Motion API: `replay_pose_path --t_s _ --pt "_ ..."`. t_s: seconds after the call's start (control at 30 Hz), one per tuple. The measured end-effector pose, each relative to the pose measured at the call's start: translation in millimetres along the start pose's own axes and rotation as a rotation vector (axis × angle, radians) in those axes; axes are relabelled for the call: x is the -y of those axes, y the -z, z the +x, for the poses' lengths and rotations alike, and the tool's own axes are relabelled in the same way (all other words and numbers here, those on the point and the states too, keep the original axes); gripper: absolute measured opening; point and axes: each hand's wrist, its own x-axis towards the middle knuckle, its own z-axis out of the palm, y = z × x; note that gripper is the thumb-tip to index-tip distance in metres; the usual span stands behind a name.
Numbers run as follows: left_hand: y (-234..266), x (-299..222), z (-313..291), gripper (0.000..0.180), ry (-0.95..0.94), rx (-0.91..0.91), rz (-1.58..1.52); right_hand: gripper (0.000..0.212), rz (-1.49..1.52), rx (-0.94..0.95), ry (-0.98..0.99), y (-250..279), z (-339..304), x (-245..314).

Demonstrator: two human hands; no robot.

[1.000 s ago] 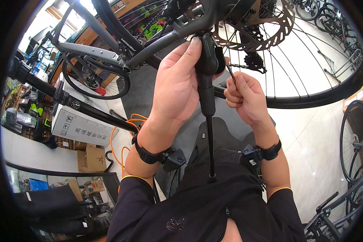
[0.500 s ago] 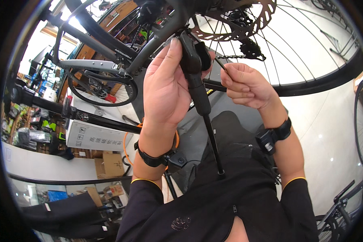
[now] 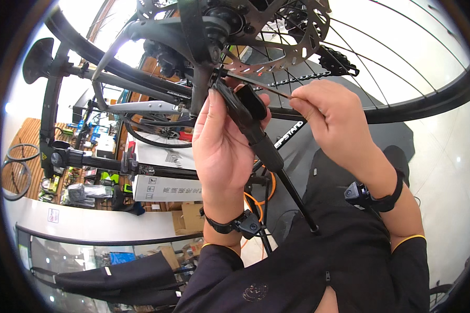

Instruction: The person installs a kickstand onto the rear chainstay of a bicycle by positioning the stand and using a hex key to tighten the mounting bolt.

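Note:
A black bicycle kickstand slants down from the bike's grey frame, its thin leg ending over my lap. My left hand is wrapped round its upper housing, with the thumb along the near side and fingertips showing past the far side. In my right hand, pinched between thumb and fingers, is a thin metal hex key. Its far end reaches the top of the kickstand beside the frame; whether it sits in a bolt cannot be made out. The disc brake rotor is just above the key.
The rear wheel's tyre and chain lie beyond my right hand. A black stand arm crosses at left, above a white carton. An orange cable loops behind my left wrist. A dark mat covers part of the floor.
The hex key's far end has come up to the top of the kickstand at the frame. My right hand has rolled over, back upward. The left keeps its hold while the whole view has shifted.

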Motion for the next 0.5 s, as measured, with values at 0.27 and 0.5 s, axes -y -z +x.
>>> replay_pose_path --t_s 0.27,0.5 --pt "3 0 -2 0.042 -0.008 0.014 -0.034 0.016 -0.079 -0.067 0.150 -5 1 -8" --pt "3 0 0 0.043 0.006 0.033 -0.039 0.031 0.609 0.164 -0.234 -10 4 -21"
